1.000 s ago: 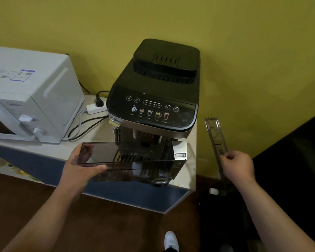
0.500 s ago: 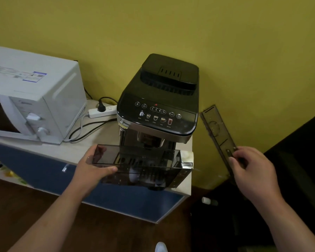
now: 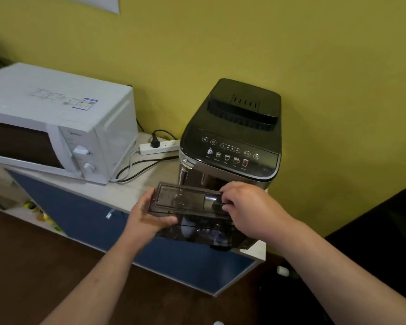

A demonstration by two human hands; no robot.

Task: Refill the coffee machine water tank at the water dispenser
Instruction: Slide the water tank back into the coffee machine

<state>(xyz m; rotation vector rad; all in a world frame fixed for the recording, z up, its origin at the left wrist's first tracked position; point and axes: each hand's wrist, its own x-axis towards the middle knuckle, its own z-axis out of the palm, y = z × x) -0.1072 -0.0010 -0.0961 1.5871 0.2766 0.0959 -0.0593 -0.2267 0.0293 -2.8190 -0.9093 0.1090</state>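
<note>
1. yellow-green wall [image 3: 314, 55] fills the background, and a pale surface [image 3: 148, 184] with a blue front runs along it above a dark brown floor [image 3: 33, 266].
2. on the surface, at the left, stands a white microwave [image 3: 63, 127]; behind its right side lies a white power strip [image 3: 159, 146] with a black plug in it, and cables trail from there across the surface.
3. at the right end of the surface stands a black coffee machine [image 3: 232, 141], with a row of drink icons on its sloping front panel.
4. the water tank [image 3: 188, 221] (smoky, see-through plastic) is held in the air just in front of the coffee machine, over the edge of the surface, roughly level.
5. the left hand [image 3: 148, 216] is wrapped around the tank's left end, thumb along the near side, fingers behind it.
6. a flat lid [image 3: 181, 199] of the same dark plastic lies across the top of the tank.
7. the right hand [image 3: 249, 207] is at the lid's right end, fingertips pinched on it; whether the lid is fully seated cannot be told.
</note>
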